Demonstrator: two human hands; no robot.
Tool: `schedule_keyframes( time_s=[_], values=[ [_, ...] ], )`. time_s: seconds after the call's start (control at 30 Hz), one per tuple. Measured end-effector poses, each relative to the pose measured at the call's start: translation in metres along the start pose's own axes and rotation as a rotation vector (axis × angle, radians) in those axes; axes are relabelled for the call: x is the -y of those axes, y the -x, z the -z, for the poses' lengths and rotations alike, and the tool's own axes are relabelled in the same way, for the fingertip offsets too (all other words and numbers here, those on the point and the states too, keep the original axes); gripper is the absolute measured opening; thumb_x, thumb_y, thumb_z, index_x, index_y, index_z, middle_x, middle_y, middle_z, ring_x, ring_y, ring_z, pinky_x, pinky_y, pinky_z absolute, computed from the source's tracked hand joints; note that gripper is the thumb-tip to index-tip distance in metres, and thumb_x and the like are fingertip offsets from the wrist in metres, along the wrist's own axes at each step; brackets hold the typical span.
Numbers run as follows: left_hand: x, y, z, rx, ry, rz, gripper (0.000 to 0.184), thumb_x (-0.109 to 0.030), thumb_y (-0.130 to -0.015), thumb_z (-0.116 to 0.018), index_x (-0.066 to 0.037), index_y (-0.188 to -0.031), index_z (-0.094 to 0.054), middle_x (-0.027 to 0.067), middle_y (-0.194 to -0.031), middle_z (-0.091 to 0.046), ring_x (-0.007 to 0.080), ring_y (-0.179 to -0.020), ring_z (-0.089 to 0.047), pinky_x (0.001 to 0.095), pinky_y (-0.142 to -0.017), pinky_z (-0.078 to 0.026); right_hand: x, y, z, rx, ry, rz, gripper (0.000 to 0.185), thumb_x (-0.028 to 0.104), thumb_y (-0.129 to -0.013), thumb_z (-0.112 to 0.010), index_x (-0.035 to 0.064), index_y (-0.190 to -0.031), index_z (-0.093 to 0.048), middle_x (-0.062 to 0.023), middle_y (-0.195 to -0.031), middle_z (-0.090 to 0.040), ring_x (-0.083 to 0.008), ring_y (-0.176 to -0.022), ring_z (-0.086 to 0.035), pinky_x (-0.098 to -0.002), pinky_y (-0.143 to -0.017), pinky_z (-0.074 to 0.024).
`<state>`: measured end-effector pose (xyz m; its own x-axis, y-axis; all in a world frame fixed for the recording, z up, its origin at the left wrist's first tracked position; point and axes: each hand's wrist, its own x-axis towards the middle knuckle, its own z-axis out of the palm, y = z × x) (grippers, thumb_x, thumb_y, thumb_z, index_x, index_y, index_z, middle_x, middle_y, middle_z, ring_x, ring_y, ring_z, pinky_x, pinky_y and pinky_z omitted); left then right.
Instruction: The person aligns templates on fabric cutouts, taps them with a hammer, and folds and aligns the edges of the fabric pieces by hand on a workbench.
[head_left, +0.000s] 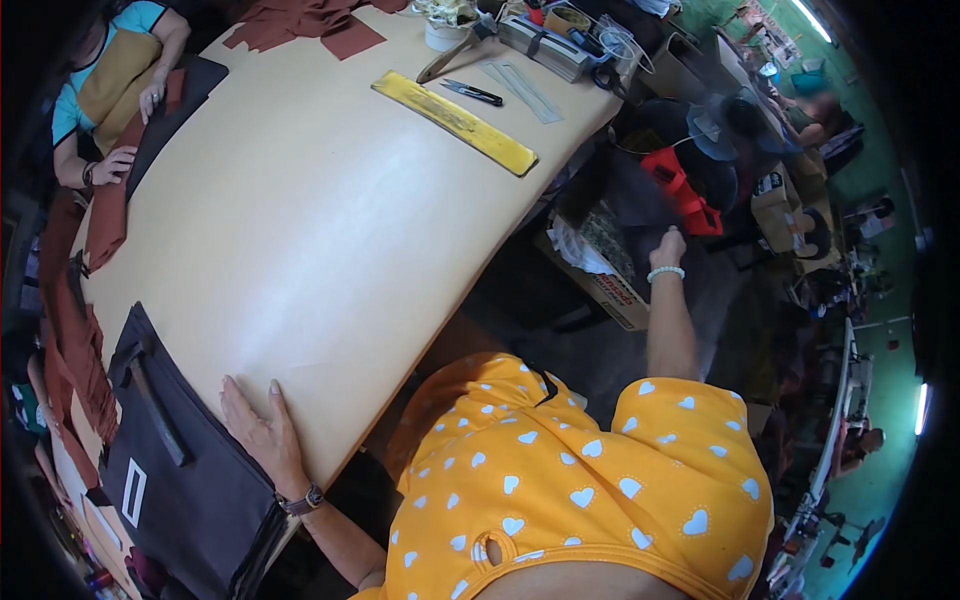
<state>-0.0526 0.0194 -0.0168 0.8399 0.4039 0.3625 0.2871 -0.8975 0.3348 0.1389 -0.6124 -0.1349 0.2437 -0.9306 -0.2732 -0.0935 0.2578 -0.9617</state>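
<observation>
Left hand (pixel 262 432) flat, fingers spread, beside dark cloth stack (pixel 205 510) at worktop (pixel 300 220) near-left corner, hammer (pixel 158 412) on top. Right hand (pixel 670 250) closed on dark sheet (pixel 640 190); dragging low could snag it on cardboard box (pixel 618 300).

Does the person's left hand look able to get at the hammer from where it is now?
Probably yes. The left hand rests open on the table, beside the dark fabric that the hammer lies on, with nothing visible in between.
</observation>
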Motion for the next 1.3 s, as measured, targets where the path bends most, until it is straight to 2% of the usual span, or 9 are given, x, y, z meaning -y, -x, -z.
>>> schedule_keyframes(
  time_s=[0.1,0.3,0.5,0.8,0.83,0.97,1.07,1.13,1.3],
  values=[
    [0.004,0.000,-0.001,0.005,-0.003,-0.001,0.056,-0.024,-0.083,-0.062,0.002,-0.129,-0.042,0.0201,-0.128,-0.047,0.0365,-0.120,-0.041,0.0442,-0.099,-0.032,0.010,-0.045,0.007,-0.074,-0.081,0.334,0.033,0.015,-0.088,-0.047,-0.0101,-0.108,-0.054,-0.0192,-0.112,-0.056,-0.0238,-0.099,-0.054,-0.0329,-0.087,-0.0406],
    [0.002,0.000,-0.001,0.017,-0.003,0.011,0.056,-0.024,-0.084,-0.061,0.001,-0.129,-0.041,0.0195,-0.129,-0.046,0.0361,-0.121,-0.040,0.0441,-0.100,-0.031,0.050,-0.008,-0.018,0.133,0.154,0.457,0.030,0.021,-0.089,-0.050,-0.0047,-0.103,-0.058,-0.0148,-0.105,-0.060,-0.0225,-0.097,-0.054,-0.0336,-0.085,-0.0400],
    [-0.001,0.000,0.000,0.016,-0.025,0.010,0.053,-0.022,-0.085,-0.060,0.005,-0.126,-0.042,0.0235,-0.128,-0.045,0.0364,-0.120,-0.040,0.0417,-0.101,-0.031,-0.027,0.075,-0.043,0.464,0.193,0.063,0.032,0.016,-0.086,-0.054,-0.0022,-0.112,-0.056,-0.0118,-0.113,-0.057,-0.0210,-0.107,-0.049,-0.0323,-0.095,-0.0332],
    [0.000,-0.001,-0.001,-0.001,-0.052,-0.030,0.052,-0.023,-0.085,-0.060,0.006,-0.125,-0.043,0.0239,-0.126,-0.047,0.0370,-0.118,-0.042,0.0425,-0.100,-0.033,-0.023,0.049,-0.019,0.394,-0.225,-0.205,0.025,0.004,-0.082,-0.058,-0.0058,-0.105,-0.052,-0.0148,-0.119,-0.047,-0.0164,-0.109,-0.047,-0.0234,-0.099,-0.0328],
    [0.001,-0.001,-0.001,-0.008,-0.051,-0.039,0.052,-0.023,-0.085,-0.060,0.006,-0.125,-0.044,0.0240,-0.126,-0.047,0.0372,-0.118,-0.043,0.0427,-0.100,-0.033,-0.023,0.041,-0.015,0.325,-0.219,-0.223,0.013,0.005,-0.084,-0.057,0.0003,-0.096,-0.054,-0.0074,-0.102,-0.052,-0.0126,-0.090,-0.052,-0.0197,-0.083,-0.0424],
    [0.005,0.000,-0.003,0.017,-0.031,0.000,0.056,-0.025,-0.084,-0.061,0.001,-0.129,-0.041,0.0209,-0.128,-0.046,0.0364,-0.121,-0.040,0.0446,-0.101,-0.030,-0.074,-0.040,0.009,0.232,-0.217,-0.382,0.005,0.005,-0.084,-0.057,0.0093,-0.083,-0.057,0.0027,-0.075,-0.051,-0.0056,-0.055,-0.043,-0.0228,-0.047,-0.0377],
    [-0.013,-0.002,-0.002,-0.023,-0.083,-0.050,0.054,-0.023,-0.083,-0.061,0.000,-0.128,-0.042,0.0203,-0.129,-0.045,0.0356,-0.122,-0.039,0.0444,-0.101,-0.031,-0.081,-0.035,0.011,0.245,-0.330,-0.420,0.008,0.004,-0.084,-0.056,0.0115,-0.082,-0.057,0.0027,-0.073,-0.047,-0.0064,-0.054,-0.040,-0.0221,-0.048,-0.0342],
    [-0.061,-0.010,-0.009,-0.131,-0.134,-0.168,0.051,-0.020,-0.082,-0.062,0.000,-0.126,-0.045,0.0197,-0.129,-0.045,0.0345,-0.122,-0.040,0.0433,-0.102,-0.031,-0.038,0.046,0.012,0.326,-0.288,-0.330,0.017,0.003,-0.083,-0.056,0.0087,-0.099,-0.053,0.0022,-0.077,-0.048,-0.0057,-0.057,-0.040,-0.0215,-0.052,-0.0347],
    [-0.227,-0.012,-0.062,0.144,0.592,-0.694,0.057,-0.009,-0.071,-0.069,-0.002,-0.123,-0.047,0.0192,-0.127,-0.046,0.0365,-0.121,-0.040,0.0454,-0.102,-0.030,-0.036,0.064,0.012,0.663,-0.122,-0.138,0.056,0.003,-0.080,-0.061,-0.0019,-0.129,-0.034,0.0022,-0.083,-0.049,-0.0045,-0.060,-0.042,-0.0218,-0.054,-0.0352]
  ],
)
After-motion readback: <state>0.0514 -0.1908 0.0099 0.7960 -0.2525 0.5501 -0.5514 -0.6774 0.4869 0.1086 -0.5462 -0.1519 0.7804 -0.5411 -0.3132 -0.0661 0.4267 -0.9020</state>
